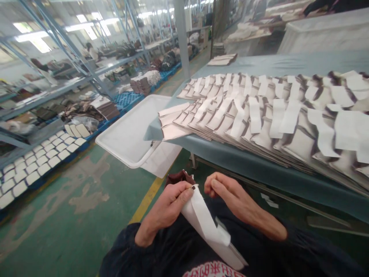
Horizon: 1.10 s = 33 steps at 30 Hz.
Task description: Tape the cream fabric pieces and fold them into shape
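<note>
My left hand (168, 204) is closed on the upper edge of a folded off-white fabric panel (194, 225), thumb on top. The panel slants down toward my body, and a loose white strip (203, 213) lies along it. Dark maroon fabric (180, 177) shows behind the left fingers. Just right of the panel's top, apart from it, my right hand (227, 190) has its fingers curled in and the thumb against them. Whether anything small is pinched there is hidden.
Overlapping rows of beige panels (173, 129) with white strips cover much of the blue-grey table (230, 148). A white plastic bin (123, 132) stands at its left corner. Light panels (43, 161) lie on blue pallets to the left. Paper scraps (269, 201) are under the table.
</note>
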Motion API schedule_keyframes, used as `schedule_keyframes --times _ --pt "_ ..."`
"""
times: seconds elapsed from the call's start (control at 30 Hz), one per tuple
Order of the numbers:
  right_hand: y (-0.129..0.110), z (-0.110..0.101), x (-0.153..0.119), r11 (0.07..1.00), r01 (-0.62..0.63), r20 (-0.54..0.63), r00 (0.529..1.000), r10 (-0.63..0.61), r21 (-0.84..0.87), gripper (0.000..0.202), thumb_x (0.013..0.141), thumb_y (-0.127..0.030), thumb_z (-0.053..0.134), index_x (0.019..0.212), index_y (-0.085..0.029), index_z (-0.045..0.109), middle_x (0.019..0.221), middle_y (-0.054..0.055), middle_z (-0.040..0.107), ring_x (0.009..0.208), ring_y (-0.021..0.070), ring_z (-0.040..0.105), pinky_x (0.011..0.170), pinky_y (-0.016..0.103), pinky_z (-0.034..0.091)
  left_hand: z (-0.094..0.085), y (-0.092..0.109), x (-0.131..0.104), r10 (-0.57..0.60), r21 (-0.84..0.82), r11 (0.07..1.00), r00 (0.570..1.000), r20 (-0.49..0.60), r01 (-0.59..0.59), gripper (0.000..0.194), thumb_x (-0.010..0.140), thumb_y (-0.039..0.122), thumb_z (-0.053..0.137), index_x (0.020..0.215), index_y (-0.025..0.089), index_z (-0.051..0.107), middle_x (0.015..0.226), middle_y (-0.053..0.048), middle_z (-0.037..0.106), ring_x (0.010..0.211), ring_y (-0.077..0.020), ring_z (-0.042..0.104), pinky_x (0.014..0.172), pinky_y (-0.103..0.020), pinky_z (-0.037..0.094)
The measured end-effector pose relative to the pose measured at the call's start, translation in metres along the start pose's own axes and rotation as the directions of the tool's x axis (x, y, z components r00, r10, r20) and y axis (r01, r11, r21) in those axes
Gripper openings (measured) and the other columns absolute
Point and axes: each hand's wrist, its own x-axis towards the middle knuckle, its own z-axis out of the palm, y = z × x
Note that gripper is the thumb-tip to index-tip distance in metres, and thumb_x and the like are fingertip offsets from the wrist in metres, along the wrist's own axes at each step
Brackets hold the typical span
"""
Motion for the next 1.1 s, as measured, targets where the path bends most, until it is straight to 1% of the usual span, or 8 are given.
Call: schedule_keyframes --times 0.17,0.23,0.33,0.4,0.5,0.67,0.93,1.1 --pt "-0.029 -0.009 0.01 0.918 0.343 0.148 0.937 -0.318 -0.2 0.035 0.103 -0.04 0.05 0.131 -0.02 0.056 0.129 0.012 0.065 0.118 0.0227 0.06 0.102 0.038 0.046 -0.009 0.018 0.002 0.061 0.052 0.996 0.992 0.112 -0.067 0.033 0.103 0.037 0.046 0.087 0.015 0.063 0.074 0.002 0.056 0.065 -0.0109 0.047 0.06 -0.023 0.036" --pt "-0.036 -0.006 0.017 0.838 0.468 0.225 0.881 -0.416 -0.279 0.041 0.098 -0.043 0.059 0.13 -0.018 0.056 0.121 0.012 0.068 0.113 0.0234 0.063 0.108 0.043 0.041 -0.008 0.024 0.0 0.09 0.083 0.991 0.987 0.136 -0.102 0.033 0.103 0.036 0.045 0.083 0.015 0.061 0.074 0.002 0.055 0.064 -0.0109 0.047 0.06 -0.023 0.036" --pt "-0.039 -0.004 0.026 0.732 0.553 0.34 0.83 -0.443 -0.398 0.033 0.088 -0.049 0.071 0.098 -0.019 0.066 0.079 0.001 0.067 0.076 0.0175 0.063 0.105 0.043 0.039 -0.006 0.031 -0.006 0.095 0.193 0.973 0.984 0.149 -0.124 0.033 0.103 0.033 0.044 0.081 0.016 0.061 0.074 0.002 0.057 0.066 -0.0113 0.05 0.062 -0.024 0.038" --pt "-0.038 -0.005 0.028 0.721 0.517 0.382 0.849 -0.364 -0.462 0.035 0.087 -0.051 0.071 0.077 -0.02 0.062 0.062 -0.005 0.055 0.059 0.0124 0.051 0.081 0.032 0.044 -0.005 0.034 -0.011 0.094 0.267 0.954 0.984 0.153 -0.133 0.032 0.104 0.032 0.043 0.084 0.016 0.063 0.076 0.001 0.061 0.068 -0.0119 0.054 0.065 -0.024 0.039" --pt "-0.034 -0.007 0.029 0.76 0.414 0.399 0.89 -0.221 -0.501 0.047 0.087 -0.057 0.069 0.063 -0.02 0.054 0.055 -0.007 0.041 0.051 0.0091 0.035 0.053 0.026 0.023 -0.006 0.033 -0.016 0.116 0.344 0.926 0.985 0.131 -0.155 0.027 0.104 0.028 0.044 0.09 0.017 0.065 0.08 0.0 0.066 0.071 -0.013 0.059 0.068 -0.025 0.042" --pt "-0.028 -0.007 0.026 0.829 0.328 0.424 0.897 -0.124 -0.452 0.044 0.092 -0.051 0.065 0.065 -0.019 0.053 0.058 -0.007 0.039 0.053 0.0083 0.032 0.054 0.027 0.018 -0.006 0.028 -0.014 0.123 0.334 0.935 0.992 0.005 -0.117 0.015 0.097 0.022 0.057 0.084 0.018 0.066 0.076 0.001 0.068 0.068 -0.0122 0.061 0.065 -0.022 0.042" --pt "-0.021 -0.007 0.021 0.942 0.155 0.478 0.878 0.006 -0.297 0.037 0.095 -0.044 0.058 0.068 -0.018 0.053 0.059 -0.008 0.039 0.053 0.0075 0.033 0.051 0.022 0.023 -0.006 0.018 -0.017 0.107 0.353 0.925 0.988 0.108 -0.139 0.022 0.101 0.025 0.05 0.092 0.017 0.068 0.079 0.001 0.07 0.067 -0.0108 0.061 0.063 -0.022 0.041" --pt "-0.012 -0.005 0.018 0.969 0.027 0.479 0.872 0.098 -0.246 0.029 0.094 -0.039 0.056 0.074 -0.017 0.055 0.064 -0.006 0.044 0.057 0.0087 0.038 0.051 0.021 0.028 -0.004 0.009 -0.021 0.092 0.355 0.928 0.993 0.075 -0.112 0.019 0.102 0.024 0.051 0.103 0.019 0.069 0.09 -0.001 0.076 0.076 -0.0123 0.067 0.07 -0.023 0.045"
